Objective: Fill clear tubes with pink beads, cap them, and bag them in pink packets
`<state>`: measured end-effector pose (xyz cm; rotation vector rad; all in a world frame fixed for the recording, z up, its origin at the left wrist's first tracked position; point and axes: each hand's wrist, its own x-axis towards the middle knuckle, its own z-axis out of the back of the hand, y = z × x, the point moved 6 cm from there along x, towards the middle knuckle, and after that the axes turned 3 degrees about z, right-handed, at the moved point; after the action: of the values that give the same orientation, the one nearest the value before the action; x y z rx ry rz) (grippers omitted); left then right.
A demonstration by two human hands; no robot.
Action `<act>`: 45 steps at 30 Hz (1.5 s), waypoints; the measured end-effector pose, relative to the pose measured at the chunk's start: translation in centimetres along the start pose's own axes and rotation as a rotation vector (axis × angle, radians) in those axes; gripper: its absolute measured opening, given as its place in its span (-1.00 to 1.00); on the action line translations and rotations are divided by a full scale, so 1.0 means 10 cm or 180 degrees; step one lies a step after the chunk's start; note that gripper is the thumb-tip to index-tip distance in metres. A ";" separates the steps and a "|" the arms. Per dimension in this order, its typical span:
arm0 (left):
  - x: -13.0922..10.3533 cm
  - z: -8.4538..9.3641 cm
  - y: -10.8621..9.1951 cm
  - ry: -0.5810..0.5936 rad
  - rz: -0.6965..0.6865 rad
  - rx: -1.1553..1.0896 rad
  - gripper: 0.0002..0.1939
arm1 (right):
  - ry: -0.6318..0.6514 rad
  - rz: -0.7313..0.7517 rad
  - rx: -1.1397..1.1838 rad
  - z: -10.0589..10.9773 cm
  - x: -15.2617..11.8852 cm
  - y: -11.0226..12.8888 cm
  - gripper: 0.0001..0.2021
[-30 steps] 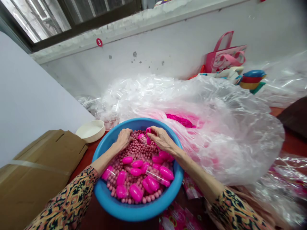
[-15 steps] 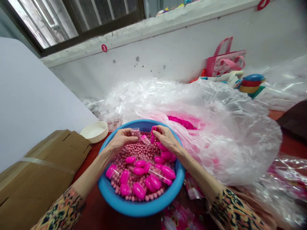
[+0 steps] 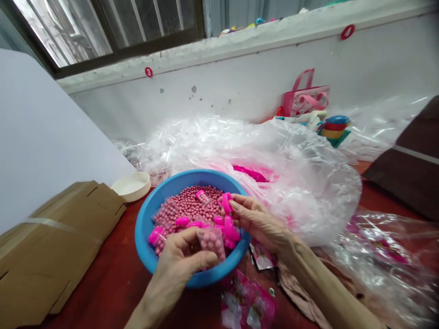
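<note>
My left hand (image 3: 181, 262) grips a small clear plastic tube (image 3: 211, 243) filled with pink beads, held over the near side of the blue basin (image 3: 144, 237). Between the thumb and fingers of my right hand (image 3: 257, 217) is a bright pink cap (image 3: 227, 203), above the basin's right side. The two held pieces are apart. Loose pink beads (image 3: 192, 203) fill much of the basin. Among them lie several pink caps and capped tubes, one capped tube (image 3: 203, 197) near the far middle. My left hand hides part of the basin's near contents.
Crumpled clear plastic bags (image 3: 291, 160) spread behind and right of the basin. Flattened cardboard (image 3: 65, 237) lies left, near a white round dish (image 3: 132, 186). Printed pink packets (image 3: 247, 299) lie at the front. Brown cardboard (image 3: 411, 160) stands at right.
My left hand has brought the bead-filled tube nearer and lower, from the basin's far side to its near side. My right hand has moved slightly down and right with the pink cap. The view shifted.
</note>
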<state>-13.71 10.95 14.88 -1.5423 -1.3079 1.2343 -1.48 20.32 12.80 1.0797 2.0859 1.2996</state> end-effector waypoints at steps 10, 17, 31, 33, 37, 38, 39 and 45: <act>-0.24 -0.27 0.75 -0.0259 -0.0012 0.0210 -0.82 | -0.0017 -0.0440 -0.0406 0.07 -0.79 -0.09 -0.85; -0.30 -0.59 1.05 -0.0146 -0.0635 0.1463 -0.86 | -0.0290 0.0580 -0.2663 0.30 -1.26 0.12 -0.88; -0.18 -0.93 1.73 0.0017 -0.0752 0.1979 -0.82 | -0.0025 0.0504 -0.4517 0.59 -1.80 -0.39 -0.82; -0.18 -0.92 1.71 0.0020 -0.0755 0.2004 -0.82 | 0.0084 0.0249 -0.4542 0.58 -1.79 -0.40 -0.83; -0.18 -0.92 1.68 -0.0007 -0.0786 0.2037 -0.83 | 0.0048 0.0077 -0.4695 0.57 -1.73 -0.43 -0.82; -0.19 -0.92 1.68 -0.0001 -0.0805 0.2033 -0.83 | 0.0023 0.0085 -0.4742 0.57 -1.72 -0.44 -0.80; -0.19 -0.92 1.68 0.0010 -0.0830 0.2023 -0.84 | 0.0007 0.0091 -0.4776 0.57 -1.71 -0.46 -0.79; -0.23 -0.91 1.70 0.0051 -0.1142 0.1889 -0.90 | 0.0108 0.0027 -0.4756 0.60 -1.74 -0.44 -0.80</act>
<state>-0.63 5.75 1.51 -0.8548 -1.0208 1.2229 11.41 8.40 5.67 0.3237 0.5939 2.1743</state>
